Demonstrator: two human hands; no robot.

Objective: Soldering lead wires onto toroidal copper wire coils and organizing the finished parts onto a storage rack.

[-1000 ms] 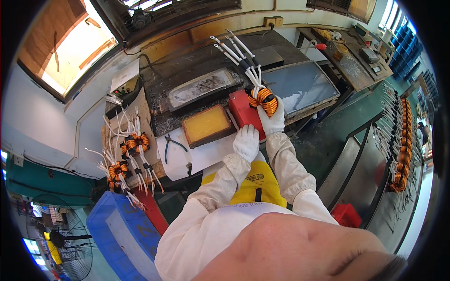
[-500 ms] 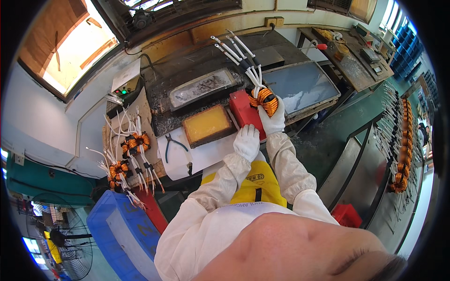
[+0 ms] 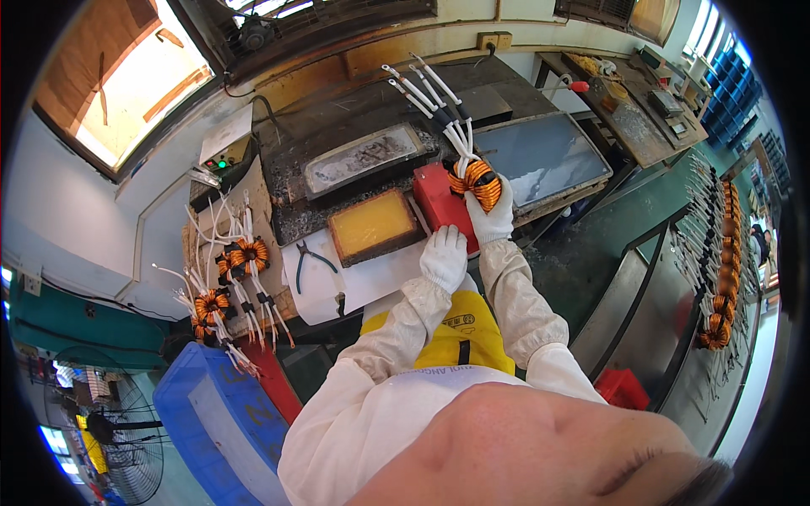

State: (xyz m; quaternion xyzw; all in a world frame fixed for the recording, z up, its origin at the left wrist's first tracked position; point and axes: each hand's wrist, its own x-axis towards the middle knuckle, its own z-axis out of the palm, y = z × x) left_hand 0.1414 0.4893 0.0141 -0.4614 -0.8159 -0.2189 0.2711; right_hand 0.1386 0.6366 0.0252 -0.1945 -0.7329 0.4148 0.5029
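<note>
My right hand (image 3: 494, 212), in a white glove, is closed round a toroidal coil (image 3: 475, 183) wound with copper wire. The coil is at the right side of a red block (image 3: 434, 190), and its white-sleeved leads (image 3: 445, 105) with metal lugs point away from me over the bench. Also gloved, my left hand (image 3: 445, 255) lies at the near end of the red block, fingers stretched out and fingertips touching it. Left of the block sits a tray of yellow wax-like material (image 3: 374, 226). Beyond that is a metal-rimmed trough with a grey, crusted surface (image 3: 364, 160).
Cutting pliers (image 3: 316, 257) lie on white paper at the left. Farther left are several coils (image 3: 245, 257) with leads, above a blue crate (image 3: 219, 422). A framed pan with a grey surface (image 3: 544, 156) stands right of the block. A long row of coils (image 3: 724, 278) fills a rack at far right.
</note>
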